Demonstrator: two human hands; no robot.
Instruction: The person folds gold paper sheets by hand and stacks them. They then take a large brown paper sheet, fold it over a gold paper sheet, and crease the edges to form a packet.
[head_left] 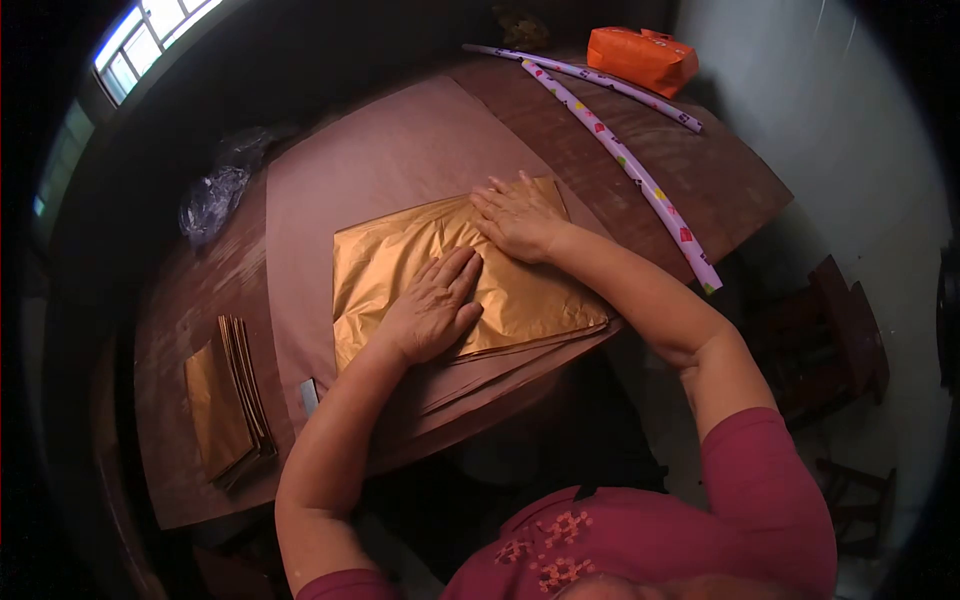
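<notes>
A stack of shiny gold sheets (400, 262), creased on top, lies on a large brown paper sheet (360, 150) in the middle of the table. My left hand (437, 303) rests flat on the gold near its front middle, fingers stretched out. Toward the far right corner of the stack, my right hand (518, 218) presses flat with its fingers spread. Layered sheet edges show along the stack's near side. Close to my left forearm, a small grey metal piece (309, 396) sits on the brown paper's edge.
Folded gold packets (225, 405) are piled on the table's left. Crumpled clear plastic (215, 200) lies at the far left. Two patterned rolls, one long pink roll (630, 165) and another lilac roll (600, 80), lie at right beside an orange package (640, 60). Wooden chairs (830, 340) stand at right.
</notes>
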